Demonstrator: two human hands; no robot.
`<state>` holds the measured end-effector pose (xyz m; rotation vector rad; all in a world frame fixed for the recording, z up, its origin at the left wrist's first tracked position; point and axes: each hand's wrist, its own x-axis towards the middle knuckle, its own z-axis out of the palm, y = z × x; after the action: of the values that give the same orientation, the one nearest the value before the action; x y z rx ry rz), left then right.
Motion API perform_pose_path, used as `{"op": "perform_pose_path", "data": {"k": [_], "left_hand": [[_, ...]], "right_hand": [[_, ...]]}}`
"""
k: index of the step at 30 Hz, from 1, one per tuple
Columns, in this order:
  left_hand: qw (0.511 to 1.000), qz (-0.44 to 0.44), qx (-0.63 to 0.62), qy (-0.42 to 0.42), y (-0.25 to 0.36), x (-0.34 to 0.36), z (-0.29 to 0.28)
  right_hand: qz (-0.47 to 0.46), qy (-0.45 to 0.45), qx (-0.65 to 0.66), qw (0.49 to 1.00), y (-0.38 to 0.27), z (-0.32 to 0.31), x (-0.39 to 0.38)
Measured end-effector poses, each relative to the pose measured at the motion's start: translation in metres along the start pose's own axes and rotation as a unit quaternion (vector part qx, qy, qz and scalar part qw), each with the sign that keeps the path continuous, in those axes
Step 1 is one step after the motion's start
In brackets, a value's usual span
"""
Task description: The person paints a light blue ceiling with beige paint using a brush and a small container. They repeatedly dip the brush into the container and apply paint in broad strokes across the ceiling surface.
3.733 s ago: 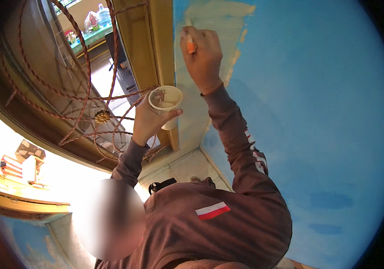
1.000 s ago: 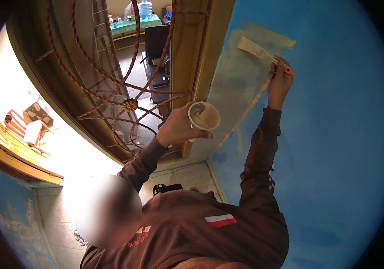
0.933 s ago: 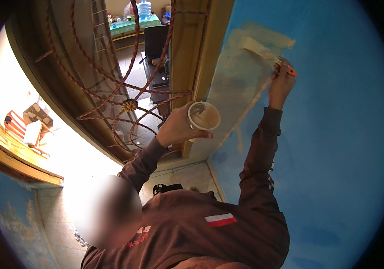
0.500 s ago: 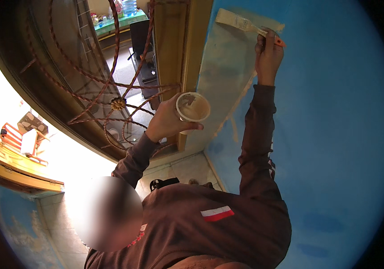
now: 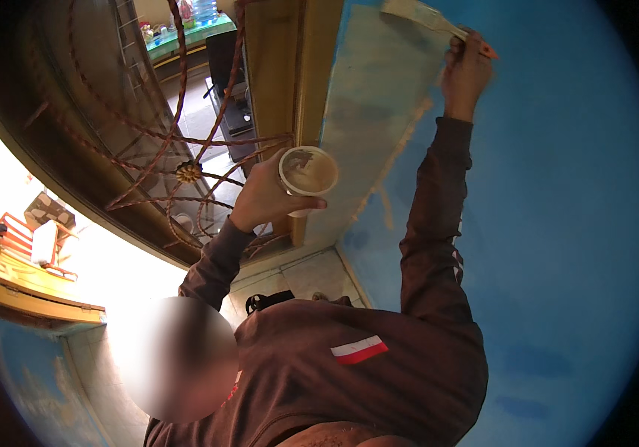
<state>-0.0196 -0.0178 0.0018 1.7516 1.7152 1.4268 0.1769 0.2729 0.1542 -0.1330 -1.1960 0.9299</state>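
Note:
My right hand [image 5: 468,74] is raised at the upper right, closed round the handle of a paintbrush [image 5: 427,16] with an orange handle end. The pale-coated bristles lie against the wall near the top of the picture. Beside the door frame, my left hand [image 5: 263,195] grips a white plastic cup [image 5: 309,173] from its left side. Some beige paint coats the inside of the cup. A wide strip of thin beige paint [image 5: 368,112] runs down the blue wall [image 5: 543,223] along the frame, with an uneven right edge.
A brown door frame [image 5: 283,82] stands left of the painted strip. Twisted metal grillwork [image 5: 185,104] with a gold rosette [image 5: 188,172] covers the door's glass. Tiled floor [image 5: 308,277] shows below. A wooden chair [image 5: 36,238] is at the far left.
My right hand has moved the paintbrush up and to the right along the wall. My left hand with the cup sits slightly further left and higher in the picture.

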Motion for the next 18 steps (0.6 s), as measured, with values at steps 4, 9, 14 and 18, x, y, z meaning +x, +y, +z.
{"op": "perform_pose_path", "data": {"k": [4,9,14,18], "left_hand": [[1.0,-0.004,-0.018,-0.012,0.001,0.003,0.003],[1.0,0.006,-0.019,-0.014,0.003,0.002,0.005],[1.0,0.004,-0.011,-0.02,0.003,0.001,0.003],[1.0,-0.002,0.004,-0.018,0.001,-0.002,0.003]], "right_hand": [[0.001,-0.081,-0.026,0.996,0.011,0.015,-0.006],[-0.042,-0.029,-0.155,0.987,0.01,-0.008,0.008],[-0.032,0.021,-0.083,0.996,-0.001,-0.047,0.027],[0.01,-0.003,0.033,0.999,0.01,-0.037,0.027]]}}
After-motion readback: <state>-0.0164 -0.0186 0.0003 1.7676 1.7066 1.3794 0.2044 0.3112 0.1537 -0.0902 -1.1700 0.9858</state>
